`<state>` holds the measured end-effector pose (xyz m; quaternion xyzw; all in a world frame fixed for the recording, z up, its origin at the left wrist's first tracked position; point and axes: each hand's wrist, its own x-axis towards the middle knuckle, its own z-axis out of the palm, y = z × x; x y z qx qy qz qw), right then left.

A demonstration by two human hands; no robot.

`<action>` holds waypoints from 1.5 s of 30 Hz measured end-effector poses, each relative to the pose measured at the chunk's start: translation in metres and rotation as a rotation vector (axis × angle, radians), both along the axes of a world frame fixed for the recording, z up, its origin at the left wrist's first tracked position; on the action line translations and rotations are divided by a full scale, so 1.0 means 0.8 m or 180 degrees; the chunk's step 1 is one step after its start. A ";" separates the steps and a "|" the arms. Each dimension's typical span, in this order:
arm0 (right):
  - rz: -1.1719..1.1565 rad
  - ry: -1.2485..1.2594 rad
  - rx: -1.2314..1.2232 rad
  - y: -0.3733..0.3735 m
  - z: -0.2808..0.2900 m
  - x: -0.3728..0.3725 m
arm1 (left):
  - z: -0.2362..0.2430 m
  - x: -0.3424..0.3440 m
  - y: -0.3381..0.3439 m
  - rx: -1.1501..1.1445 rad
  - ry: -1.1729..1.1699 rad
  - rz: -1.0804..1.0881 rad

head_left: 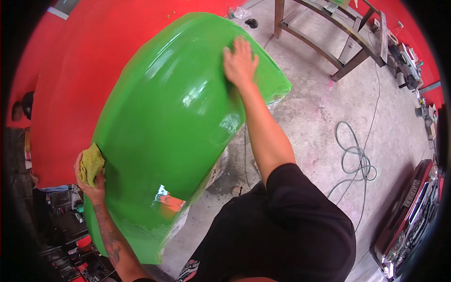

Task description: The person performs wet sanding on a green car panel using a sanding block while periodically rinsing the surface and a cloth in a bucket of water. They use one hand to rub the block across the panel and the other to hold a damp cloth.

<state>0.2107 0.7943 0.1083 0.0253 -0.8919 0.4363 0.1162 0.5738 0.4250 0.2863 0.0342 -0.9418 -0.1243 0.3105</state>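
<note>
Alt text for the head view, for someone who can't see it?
A person's right hand lies on a large, glossy, curved green panel; their left hand holds a yellow cloth at the panel's left edge. A looped green hose lies on the concrete floor.

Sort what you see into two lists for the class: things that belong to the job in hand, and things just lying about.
In the job:
- glossy green panel, under the right hand
- yellow cloth, in the left hand

Seemingly just lying about:
- looped hose on the floor
- brown stand
- clear plastic
</note>
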 end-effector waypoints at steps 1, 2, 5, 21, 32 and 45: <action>0.0155 0.0149 0.0136 -0.022 0.024 -0.016 | -0.003 0.001 -0.003 0.0078 0.0043 -0.0030; 0.0197 0.0374 -0.0121 -0.045 0.048 -0.032 | -0.006 0.001 -0.006 0.0164 0.0072 -0.0073; 0.0254 0.0708 -0.0368 -0.055 0.076 -0.051 | -0.018 -0.005 -0.007 0.0283 0.0111 -0.0052; 0.0448 0.1290 0.0119 -0.132 0.080 0.059 | -0.009 -0.008 0.001 0.0339 0.0165 -0.0181; 0.0580 0.1244 0.0354 -0.062 0.071 -0.017 | 0.005 -0.013 0.023 0.0100 0.0218 -0.0209; 0.2571 0.2094 0.0896 -0.170 0.078 0.250 | 0.008 -0.007 0.032 0.0298 0.0390 -0.0103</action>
